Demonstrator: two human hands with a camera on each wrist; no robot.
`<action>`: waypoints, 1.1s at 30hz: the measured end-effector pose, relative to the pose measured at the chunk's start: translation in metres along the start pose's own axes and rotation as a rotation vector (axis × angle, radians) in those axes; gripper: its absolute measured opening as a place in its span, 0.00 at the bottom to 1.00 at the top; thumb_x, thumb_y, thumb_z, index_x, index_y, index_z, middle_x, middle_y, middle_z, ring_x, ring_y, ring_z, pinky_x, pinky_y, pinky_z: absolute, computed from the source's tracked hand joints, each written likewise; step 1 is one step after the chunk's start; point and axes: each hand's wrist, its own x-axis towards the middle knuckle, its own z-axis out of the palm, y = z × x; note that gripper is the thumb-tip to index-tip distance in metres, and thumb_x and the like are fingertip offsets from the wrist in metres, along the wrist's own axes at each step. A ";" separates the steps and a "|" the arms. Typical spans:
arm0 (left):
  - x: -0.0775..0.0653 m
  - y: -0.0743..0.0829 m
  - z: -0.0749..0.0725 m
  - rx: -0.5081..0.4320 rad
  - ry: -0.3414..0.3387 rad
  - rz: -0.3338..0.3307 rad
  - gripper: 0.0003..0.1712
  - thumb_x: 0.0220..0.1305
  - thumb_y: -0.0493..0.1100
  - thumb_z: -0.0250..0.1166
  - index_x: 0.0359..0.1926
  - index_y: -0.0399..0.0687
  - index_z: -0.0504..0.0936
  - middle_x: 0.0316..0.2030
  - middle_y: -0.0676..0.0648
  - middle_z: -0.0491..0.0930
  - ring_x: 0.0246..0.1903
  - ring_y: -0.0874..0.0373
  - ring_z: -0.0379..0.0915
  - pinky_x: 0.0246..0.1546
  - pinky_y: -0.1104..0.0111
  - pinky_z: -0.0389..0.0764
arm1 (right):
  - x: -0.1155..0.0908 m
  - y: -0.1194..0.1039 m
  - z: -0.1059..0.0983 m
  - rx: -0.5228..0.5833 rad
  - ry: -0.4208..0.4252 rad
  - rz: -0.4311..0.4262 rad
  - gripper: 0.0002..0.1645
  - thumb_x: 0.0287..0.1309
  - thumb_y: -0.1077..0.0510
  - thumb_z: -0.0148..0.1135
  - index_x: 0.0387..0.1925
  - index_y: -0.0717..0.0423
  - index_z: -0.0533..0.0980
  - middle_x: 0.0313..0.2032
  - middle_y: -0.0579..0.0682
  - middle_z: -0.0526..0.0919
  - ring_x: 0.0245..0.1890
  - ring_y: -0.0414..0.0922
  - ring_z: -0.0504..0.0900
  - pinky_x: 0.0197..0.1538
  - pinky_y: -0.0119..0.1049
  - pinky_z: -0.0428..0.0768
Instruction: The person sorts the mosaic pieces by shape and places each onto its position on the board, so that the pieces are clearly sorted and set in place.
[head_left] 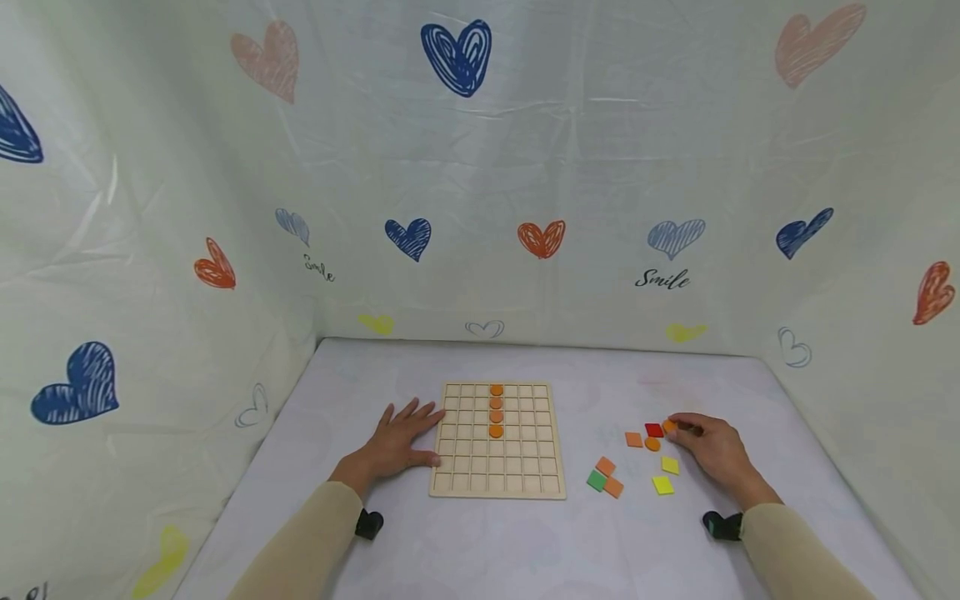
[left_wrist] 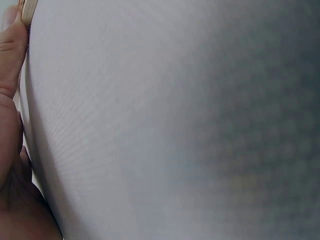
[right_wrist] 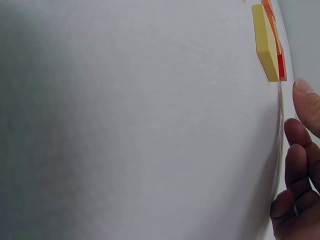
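Observation:
A square-celled wooden board (head_left: 525,457) lies on the table, with orange discs (head_left: 497,403) in a line down one column from its far edge. Against the board's left side rests my left hand (head_left: 396,442), fingers spread and thumb touching the edge. The left wrist view shows that thumb (left_wrist: 11,60) at the wooden rim. Over on the right, my right hand (head_left: 712,447) pinches an orange disc (head_left: 669,426) at its fingertips. Beside it lie a red tile (head_left: 654,430), another orange disc (head_left: 652,444) and an orange tile (head_left: 633,439). The right wrist view does not show the pinched disc.
Two yellow tiles (head_left: 663,485) lie nearer me, below the right hand. Between them and the board sit a green tile (head_left: 597,480) and two orange tiles (head_left: 613,487). A white curtain (head_left: 480,283) printed with hearts stands behind the table and along its sides.

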 end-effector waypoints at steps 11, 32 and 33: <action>-0.001 -0.001 -0.002 0.006 -0.002 0.016 0.54 0.59 0.68 0.73 0.81 0.59 0.64 0.82 0.45 0.58 0.84 0.40 0.42 0.81 0.36 0.36 | 0.000 -0.012 0.007 0.064 0.034 0.002 0.24 0.72 0.52 0.68 0.63 0.59 0.81 0.56 0.67 0.84 0.55 0.62 0.79 0.61 0.62 0.81; -0.001 -0.001 -0.001 -0.004 -0.004 0.015 0.54 0.60 0.69 0.73 0.81 0.59 0.64 0.82 0.45 0.58 0.84 0.40 0.40 0.81 0.36 0.34 | 0.008 -0.057 0.026 0.226 0.010 -0.042 0.20 0.73 0.56 0.65 0.62 0.55 0.83 0.56 0.61 0.85 0.48 0.51 0.81 0.39 0.25 0.83; -0.001 0.000 -0.001 -0.004 -0.004 0.014 0.54 0.59 0.69 0.73 0.81 0.59 0.64 0.82 0.45 0.58 0.84 0.40 0.40 0.81 0.36 0.34 | 0.008 -0.060 0.028 0.233 0.017 -0.051 0.20 0.72 0.55 0.67 0.61 0.55 0.83 0.56 0.61 0.86 0.47 0.50 0.81 0.39 0.26 0.83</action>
